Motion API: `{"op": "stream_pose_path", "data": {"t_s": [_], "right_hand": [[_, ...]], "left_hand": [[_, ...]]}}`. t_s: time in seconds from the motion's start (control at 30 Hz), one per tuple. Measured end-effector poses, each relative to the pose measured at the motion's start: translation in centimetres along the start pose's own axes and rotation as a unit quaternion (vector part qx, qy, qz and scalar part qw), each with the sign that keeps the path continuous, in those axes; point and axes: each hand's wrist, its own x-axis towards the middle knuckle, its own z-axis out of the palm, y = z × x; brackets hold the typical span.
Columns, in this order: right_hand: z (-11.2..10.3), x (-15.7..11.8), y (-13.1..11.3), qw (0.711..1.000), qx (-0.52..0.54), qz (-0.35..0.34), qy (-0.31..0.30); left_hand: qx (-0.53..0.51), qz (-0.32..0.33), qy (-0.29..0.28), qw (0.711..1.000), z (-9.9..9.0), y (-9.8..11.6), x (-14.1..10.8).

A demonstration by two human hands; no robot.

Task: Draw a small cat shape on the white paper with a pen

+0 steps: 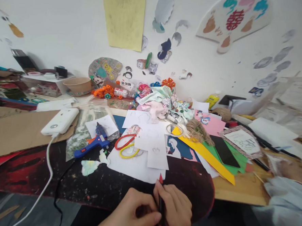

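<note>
My right hand [175,205] is closed around a red and black pen [160,205], near its red upper end. The pen points away from me, towards the papers. My left hand [135,207] pinches at the same pen lower down, its thumb and fingers curled against it. Just beyond my hands lie white paper sheets [134,166], one small piece [158,158] bearing a faint pencil drawing. Red-handled scissors [125,142] and yellow-handled scissors [129,150] rest on the sheets, their blades mostly hidden under paper.
A blue glue gun [94,146] lies to the left, beside a white power strip [60,121] on cardboard [19,129]. To the right are a yellow strip [207,157], a black phone [224,151] and another person's sleeve [287,203]. Cloth scraps [156,108] pile up behind.
</note>
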Motion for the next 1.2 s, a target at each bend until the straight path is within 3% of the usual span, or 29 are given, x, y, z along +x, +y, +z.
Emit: {"op": "stream_pose_path", "data": {"t_s": [0.07, 0.13, 0.2, 0.27, 0.3, 0.37, 0.47, 0.53, 0.73, 0.83, 0.9, 1.07, 1.2], "right_hand": [[-0.5, 0.4, 1.3, 0.993, 0.018, 0.118, 0.015], [-1.0, 1.7, 3.3, 0.971, 0.015, 0.239, 0.0], [-0.9, 3.9, 6.0, 0.945, 0.037, 0.325, -0.02], [0.3, 6.5, 8.9, 0.924, 0.11, 0.359, -0.067], [1.3, 7.8, 10.2, 0.91, 0.17, 0.36, -0.113], [4.1, 9.5, 12.3, 0.847, 0.315, 0.382, -0.194], [8.0, 10.0, 13.7, 0.756, 0.428, 0.452, -0.201], [9.4, 9.2, 13.8, 0.724, 0.446, 0.477, -0.22], [8.1, 8.1, 13.0, 0.736, 0.403, 0.465, -0.28], [7.1, 8.3, 12.4, 0.78, 0.337, 0.427, -0.31], [6.9, 8.4, 12.1, 0.791, 0.323, 0.397, -0.337], [7.2, 7.9, 11.7, 0.716, 0.386, 0.45, -0.368], [7.3, 7.7, 11.9, 0.71, 0.365, 0.46, -0.388]], "left_hand": [[0.116, 0.146, 0.091, 0.978, -0.2, 0.1, 0.8], [0.227, 0.247, 0.192, 0.922, -0.6, 0.1, 2.1], [0.343, 0.271, 0.261, 0.86, -1.0, -0.1, 3.7], [0.425, 0.266, 0.276, 0.82, -1.3, -0.6, 5.1], [0.45, 0.261, 0.273, 0.809, -1.3, -0.9, 5.7], [0.471, 0.253, 0.265, 0.802, -1.3, -1.4, 6.4], [0.468, 0.239, 0.255, 0.811, -1.3, -2.0, 6.7], [0.466, 0.234, 0.247, 0.817, -1.2, -2.3, 6.5], [0.45, 0.239, 0.284, 0.813, -0.7, -3.5, 6.4], [0.459, 0.235, 0.293, 0.805, -0.4, -3.9, 6.6], [0.467, 0.236, 0.297, 0.799, -0.3, -4.0, 6.7], [0.488, 0.234, 0.291, 0.789, -0.4, -3.7, 6.6], [0.499, 0.227, 0.264, 0.794, -0.5, -3.6, 6.4]]}}
